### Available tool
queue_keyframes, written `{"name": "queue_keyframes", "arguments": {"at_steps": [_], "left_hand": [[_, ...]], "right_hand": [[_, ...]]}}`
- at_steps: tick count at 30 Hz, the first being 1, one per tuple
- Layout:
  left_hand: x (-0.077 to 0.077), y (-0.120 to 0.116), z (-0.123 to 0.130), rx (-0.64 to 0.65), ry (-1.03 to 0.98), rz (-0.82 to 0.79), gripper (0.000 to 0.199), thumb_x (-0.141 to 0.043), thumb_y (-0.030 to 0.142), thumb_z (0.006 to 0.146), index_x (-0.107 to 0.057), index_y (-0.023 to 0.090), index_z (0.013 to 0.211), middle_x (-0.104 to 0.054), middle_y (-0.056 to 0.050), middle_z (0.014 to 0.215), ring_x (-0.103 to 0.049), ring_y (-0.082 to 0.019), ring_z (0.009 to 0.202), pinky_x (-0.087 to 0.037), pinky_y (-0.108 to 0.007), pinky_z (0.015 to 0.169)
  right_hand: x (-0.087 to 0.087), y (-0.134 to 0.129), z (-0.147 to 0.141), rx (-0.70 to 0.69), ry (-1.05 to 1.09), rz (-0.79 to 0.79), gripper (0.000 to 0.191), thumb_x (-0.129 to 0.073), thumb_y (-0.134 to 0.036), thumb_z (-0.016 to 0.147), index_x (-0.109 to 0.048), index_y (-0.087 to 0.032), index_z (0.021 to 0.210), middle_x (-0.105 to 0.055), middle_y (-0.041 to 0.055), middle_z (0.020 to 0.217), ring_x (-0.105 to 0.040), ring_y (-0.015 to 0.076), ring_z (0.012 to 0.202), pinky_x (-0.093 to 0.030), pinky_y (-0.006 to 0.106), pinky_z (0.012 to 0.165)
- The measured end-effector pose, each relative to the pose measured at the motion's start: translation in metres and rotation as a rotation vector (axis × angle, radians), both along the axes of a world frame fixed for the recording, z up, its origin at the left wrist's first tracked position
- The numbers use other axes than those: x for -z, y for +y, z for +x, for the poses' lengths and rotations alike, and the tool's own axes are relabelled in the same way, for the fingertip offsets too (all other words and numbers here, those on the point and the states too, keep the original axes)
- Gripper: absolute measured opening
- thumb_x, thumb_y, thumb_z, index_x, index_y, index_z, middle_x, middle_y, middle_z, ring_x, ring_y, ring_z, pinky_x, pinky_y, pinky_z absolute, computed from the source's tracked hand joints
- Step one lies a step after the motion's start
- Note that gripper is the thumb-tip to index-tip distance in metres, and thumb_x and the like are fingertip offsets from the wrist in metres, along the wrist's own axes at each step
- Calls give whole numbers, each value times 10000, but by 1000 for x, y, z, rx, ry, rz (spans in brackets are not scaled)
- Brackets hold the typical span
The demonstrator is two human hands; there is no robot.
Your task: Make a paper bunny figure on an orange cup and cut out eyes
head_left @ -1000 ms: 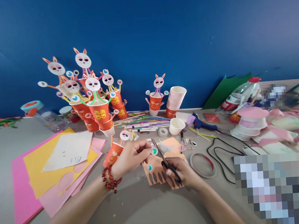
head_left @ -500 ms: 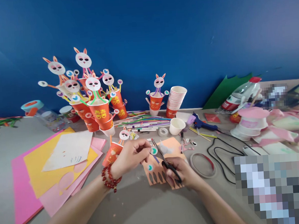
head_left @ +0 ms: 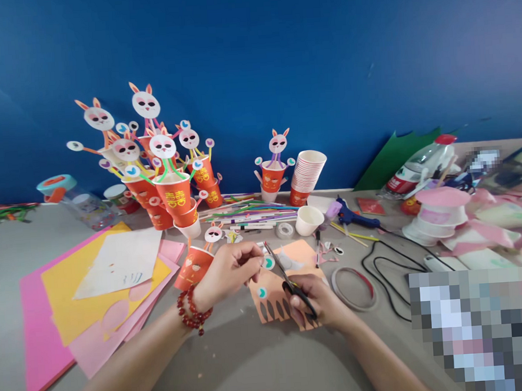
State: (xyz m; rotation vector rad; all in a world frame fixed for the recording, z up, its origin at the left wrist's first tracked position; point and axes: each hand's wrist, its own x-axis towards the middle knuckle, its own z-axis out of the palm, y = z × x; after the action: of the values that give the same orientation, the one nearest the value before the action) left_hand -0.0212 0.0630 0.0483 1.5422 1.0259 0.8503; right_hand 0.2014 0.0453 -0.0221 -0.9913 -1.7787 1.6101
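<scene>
My left hand (head_left: pixel 228 273) pinches a thin stick that belongs to a red paper-cup rabbit (head_left: pixel 193 267), which lies tilted just behind the hand. A red bead bracelet (head_left: pixel 193 313) circles that wrist. My right hand (head_left: pixel 317 303) grips black scissors (head_left: pixel 288 278) whose blades point up and left toward the left fingertips. Under both hands lies an orange paper sheet (head_left: pixel 273 295) with small teal-centred round cutouts on it.
Finished cup rabbits (head_left: pixel 166 172) cluster at the back left. Pink and yellow paper sheets (head_left: pixel 85 295) lie to the left. A stack of cups (head_left: pixel 306 175), straws, a white cup (head_left: pixel 307 220), a blue glue gun (head_left: pixel 353 214) with black cord and a tape ring (head_left: pixel 353 287) lie right.
The cup rabbit beside my left hand has shifted slightly left and back. Both hands stay almost still.
</scene>
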Motion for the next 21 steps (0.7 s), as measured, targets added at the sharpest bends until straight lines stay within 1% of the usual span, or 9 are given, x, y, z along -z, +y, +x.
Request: {"name": "queue_keyframes", "arguments": {"at_steps": [5, 12, 16, 21], "left_hand": [[-1, 0, -1, 2, 7, 9, 133, -522, 209, 857, -585, 157, 752, -558, 33, 588, -511, -75, 514, -390, -163, 471], [1, 1, -1, -1, 3, 21, 139, -524, 220, 863, -577, 161, 749, -555, 36, 583, -503, -72, 504, -384, -160, 467], [1, 0, -1, -7, -5, 19, 137, -528, 227, 864, -576, 166, 752, -557, 36, 581, -504, -73, 501, -383, -159, 462], [0, 0, -1, -26, 6, 19, 139, -543, 247, 859, -587, 166, 755, -564, 38, 571, -501, -71, 483, -386, -159, 456]], "right_hand": [[-2, 0, 0, 0, -18, 8, 589, -542, -771, 764, -456, -208, 617, -538, -8, 421, -472, 118, 357, -309, 207, 356], [4, 0, 1, 0, -5, 9, 581, -547, -758, 777, -446, -206, 626, -550, -13, 429, -447, 103, 344, -280, 208, 367], [2, 0, 1, -13, -6, 14, 583, -534, -765, 779, -461, -207, 626, -545, -17, 423, -459, 111, 348, -297, 207, 350], [1, 0, 1, -10, -14, -4, 586, -539, -769, 773, -456, -207, 629, -538, -20, 413, -437, 103, 340, -281, 203, 355]]}}
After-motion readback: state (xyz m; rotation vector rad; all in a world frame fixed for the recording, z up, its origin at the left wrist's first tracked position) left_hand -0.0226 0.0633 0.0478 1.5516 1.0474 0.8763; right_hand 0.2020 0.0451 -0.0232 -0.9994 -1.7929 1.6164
